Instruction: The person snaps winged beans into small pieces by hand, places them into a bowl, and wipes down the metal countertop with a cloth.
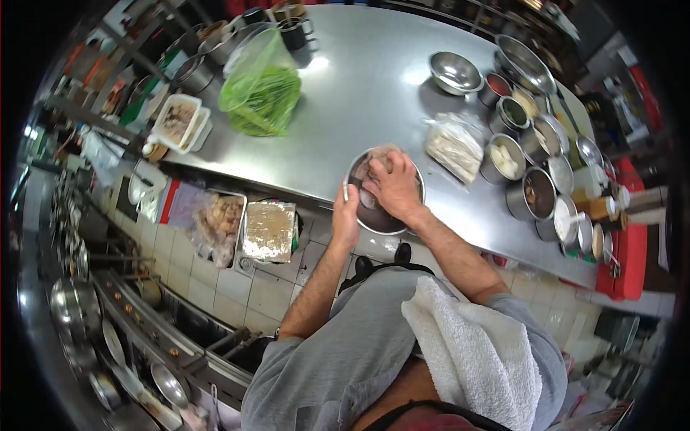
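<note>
A round metal bowl (376, 224) is at the near edge of the steel table, directly in front of me. My left hand (346, 215) grips its left rim, thumb along the outer edge. Inside the bowl is pale pinkish food that looks like raw meat (364, 171). My right hand (394, 185) reaches into the bowl from the right, its fingers bent and closed onto this food. Part of the food is hidden under that hand. To the right of the bowl lies a clear plastic bag of pale, flat food (455, 149).
Bagged green leaves (264, 100) and a white tub of food (177, 120) are on the left. An unused-looking metal bowl (456, 73) and several metal pots, including one with white pieces (504, 159), line the right. Below left are a foil-covered box (269, 231) and a stove (162, 334).
</note>
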The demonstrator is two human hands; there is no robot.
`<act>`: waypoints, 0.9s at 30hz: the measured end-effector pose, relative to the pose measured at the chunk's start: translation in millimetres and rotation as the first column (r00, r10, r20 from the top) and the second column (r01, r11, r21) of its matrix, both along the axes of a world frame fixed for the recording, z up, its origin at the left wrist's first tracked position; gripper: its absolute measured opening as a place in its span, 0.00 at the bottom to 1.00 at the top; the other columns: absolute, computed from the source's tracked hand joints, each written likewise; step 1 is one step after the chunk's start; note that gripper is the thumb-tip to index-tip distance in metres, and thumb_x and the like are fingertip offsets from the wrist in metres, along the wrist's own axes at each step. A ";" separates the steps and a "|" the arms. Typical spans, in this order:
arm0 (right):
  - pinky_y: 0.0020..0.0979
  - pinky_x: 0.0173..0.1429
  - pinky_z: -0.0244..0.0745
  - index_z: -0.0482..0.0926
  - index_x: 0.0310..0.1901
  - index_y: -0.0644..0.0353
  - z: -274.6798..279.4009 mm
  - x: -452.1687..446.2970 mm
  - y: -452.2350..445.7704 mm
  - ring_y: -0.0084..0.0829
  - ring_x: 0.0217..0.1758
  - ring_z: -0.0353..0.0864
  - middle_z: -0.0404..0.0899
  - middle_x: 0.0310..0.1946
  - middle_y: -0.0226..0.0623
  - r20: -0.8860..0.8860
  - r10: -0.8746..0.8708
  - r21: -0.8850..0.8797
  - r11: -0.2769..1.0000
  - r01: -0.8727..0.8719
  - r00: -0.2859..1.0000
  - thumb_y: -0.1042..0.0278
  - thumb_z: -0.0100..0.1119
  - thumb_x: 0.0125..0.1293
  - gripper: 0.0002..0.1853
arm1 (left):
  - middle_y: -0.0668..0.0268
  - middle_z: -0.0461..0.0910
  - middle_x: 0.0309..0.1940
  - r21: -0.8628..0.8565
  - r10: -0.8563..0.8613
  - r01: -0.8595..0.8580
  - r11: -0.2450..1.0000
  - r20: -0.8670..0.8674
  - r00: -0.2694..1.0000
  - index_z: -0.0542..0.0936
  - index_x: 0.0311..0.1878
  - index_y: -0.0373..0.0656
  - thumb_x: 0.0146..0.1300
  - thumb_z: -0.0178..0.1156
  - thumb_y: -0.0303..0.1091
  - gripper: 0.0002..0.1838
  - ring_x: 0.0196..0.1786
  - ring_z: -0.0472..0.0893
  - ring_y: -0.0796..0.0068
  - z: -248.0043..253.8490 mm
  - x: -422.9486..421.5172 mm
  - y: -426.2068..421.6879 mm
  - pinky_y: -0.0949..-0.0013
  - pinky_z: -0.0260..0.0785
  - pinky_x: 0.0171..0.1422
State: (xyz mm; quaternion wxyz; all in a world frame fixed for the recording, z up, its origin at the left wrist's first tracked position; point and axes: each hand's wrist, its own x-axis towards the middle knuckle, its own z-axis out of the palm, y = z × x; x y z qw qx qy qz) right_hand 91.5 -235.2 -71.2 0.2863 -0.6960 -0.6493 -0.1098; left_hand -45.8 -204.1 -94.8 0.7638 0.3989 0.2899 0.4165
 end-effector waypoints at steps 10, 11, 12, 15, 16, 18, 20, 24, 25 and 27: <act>0.45 0.59 0.65 0.78 0.50 0.53 -3.3 37.5 -109.9 0.43 0.58 0.64 0.68 0.50 0.41 -0.557 0.113 -0.324 0.883 -0.340 0.823 0.66 0.59 0.51 0.21 | 0.53 0.66 0.65 0.336 -0.304 0.419 0.844 -0.343 0.888 0.65 0.68 0.41 0.71 0.48 0.41 0.25 0.68 0.65 0.65 44.4 48.6 -30.0 0.65 0.55 0.70; 0.44 0.59 0.66 0.80 0.47 0.54 -9.0 44.5 -121.8 0.39 0.55 0.69 0.72 0.48 0.38 -0.520 0.094 -0.366 0.873 -0.321 0.849 0.66 0.58 0.50 0.19 | 0.53 0.66 0.65 0.505 -0.278 0.478 0.718 -0.422 0.863 0.65 0.68 0.41 0.71 0.48 0.40 0.25 0.68 0.65 0.62 50.0 54.6 -37.1 0.64 0.55 0.71; 0.44 0.59 0.66 0.80 0.47 0.54 -2.7 51.5 -135.2 0.39 0.55 0.69 0.72 0.48 0.38 -0.519 0.079 -0.370 0.877 -0.307 0.851 0.66 0.58 0.50 0.19 | 0.52 0.66 0.65 0.641 -0.231 0.527 0.558 -0.490 0.841 0.65 0.68 0.42 0.71 0.48 0.40 0.25 0.68 0.64 0.58 56.5 60.7 -46.8 0.62 0.55 0.71; 0.36 0.47 0.74 0.83 0.34 0.60 49.5 72.8 -177.9 0.40 0.38 0.80 0.80 0.33 0.42 -0.607 -0.100 -0.648 0.636 -0.419 0.788 0.64 0.59 0.48 0.12 | 0.50 0.66 0.64 0.637 -0.298 0.592 0.494 -0.515 0.804 0.64 0.67 0.41 0.71 0.47 0.39 0.24 0.68 0.64 0.54 59.8 83.3 -79.4 0.61 0.54 0.72; 0.36 0.47 0.74 0.83 0.34 0.60 64.8 79.1 -194.2 0.40 0.38 0.80 0.80 0.33 0.42 -0.608 -0.110 -0.648 0.641 -0.412 0.786 0.64 0.59 0.48 0.12 | 0.50 0.65 0.64 0.619 -0.326 0.617 0.486 -0.527 0.785 0.64 0.67 0.42 0.71 0.46 0.38 0.24 0.68 0.64 0.54 58.9 90.1 -91.6 0.61 0.54 0.72; 0.36 0.46 0.75 0.83 0.34 0.60 78.7 98.6 -233.3 0.39 0.36 0.81 0.81 0.33 0.42 -0.480 -0.244 -0.860 0.321 -0.397 0.843 0.65 0.59 0.48 0.12 | 0.50 0.65 0.65 0.624 -0.266 0.605 0.495 -0.554 0.789 0.64 0.68 0.41 0.72 0.45 0.38 0.24 0.68 0.64 0.54 55.0 101.5 -113.1 0.61 0.54 0.72; 0.36 0.45 0.75 0.83 0.34 0.60 58.0 129.4 -283.5 0.39 0.38 0.80 0.80 0.34 0.42 -0.460 -0.271 -0.875 0.299 -0.381 0.846 0.65 0.58 0.48 0.12 | 0.51 0.65 0.65 0.632 -0.193 0.587 0.507 -0.580 0.791 0.64 0.68 0.41 0.72 0.45 0.38 0.24 0.69 0.63 0.55 52.2 109.2 -126.9 0.61 0.55 0.72; 0.34 0.45 0.75 0.83 0.36 0.61 81.1 155.4 -343.7 0.38 0.39 0.79 0.78 0.34 0.41 -0.595 -0.247 -0.644 0.716 -0.270 0.765 0.65 0.59 0.49 0.13 | 0.51 0.65 0.65 0.635 -0.120 0.518 0.573 -0.560 0.820 0.63 0.68 0.38 0.72 0.44 0.39 0.24 0.69 0.63 0.55 53.7 115.0 -147.2 0.61 0.54 0.72; 0.34 0.45 0.74 0.83 0.37 0.61 84.0 157.4 -346.8 0.38 0.39 0.78 0.77 0.34 0.40 -0.585 -0.206 -0.552 0.809 -0.200 0.784 0.65 0.59 0.49 0.13 | 0.51 0.65 0.65 0.628 -0.132 0.529 0.570 -0.566 0.814 0.63 0.68 0.38 0.72 0.44 0.39 0.24 0.69 0.63 0.55 52.3 118.3 -155.3 0.61 0.54 0.72; 0.34 0.48 0.73 0.82 0.41 0.61 81.2 160.1 -342.2 0.37 0.41 0.77 0.75 0.37 0.40 -0.609 -0.133 -0.365 0.922 -0.128 0.782 0.66 0.61 0.50 0.15 | 0.51 0.65 0.65 0.616 -0.141 0.533 0.580 -0.569 0.810 0.63 0.67 0.38 0.73 0.44 0.39 0.24 0.69 0.64 0.55 56.6 126.6 -172.0 0.62 0.53 0.72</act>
